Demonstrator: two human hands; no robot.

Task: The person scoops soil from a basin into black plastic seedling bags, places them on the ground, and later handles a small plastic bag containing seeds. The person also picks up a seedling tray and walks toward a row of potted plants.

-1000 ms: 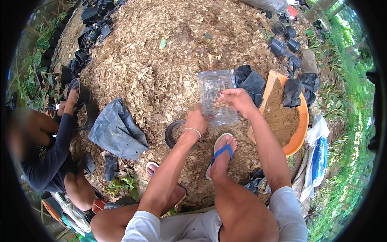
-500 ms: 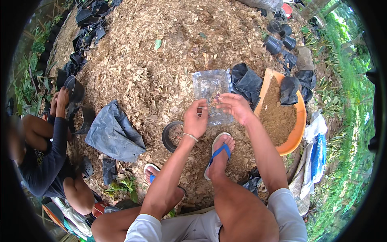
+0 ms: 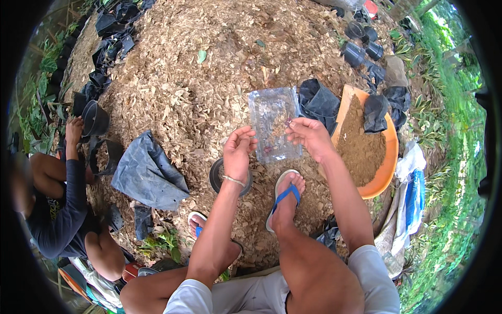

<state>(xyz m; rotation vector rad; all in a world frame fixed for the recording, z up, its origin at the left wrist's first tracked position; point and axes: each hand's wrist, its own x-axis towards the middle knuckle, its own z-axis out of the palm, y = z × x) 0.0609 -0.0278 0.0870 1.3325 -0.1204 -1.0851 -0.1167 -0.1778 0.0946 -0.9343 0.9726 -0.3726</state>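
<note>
Resting nearest, a blue-strapped sandal (image 3: 282,198) lies near a round dark pot (image 3: 215,176) partly hidden by the left arm. The left hand (image 3: 238,153) is loosely curled; whether it holds anything, I cannot tell. The right hand (image 3: 312,138) pinches a small dark-red thing (image 3: 288,122) by the right edge of a clear plastic container (image 3: 273,99). Off left, yellowish print (image 3: 54,209) on a co-worker's shirt (image 3: 63,226) is too small to read.

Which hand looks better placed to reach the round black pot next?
Probably the left hand: in this view it overlaps the black pot, and it looks empty. The right hand is farther off, by the clear plastic container, with a small dark piece at its fingertips.
</note>
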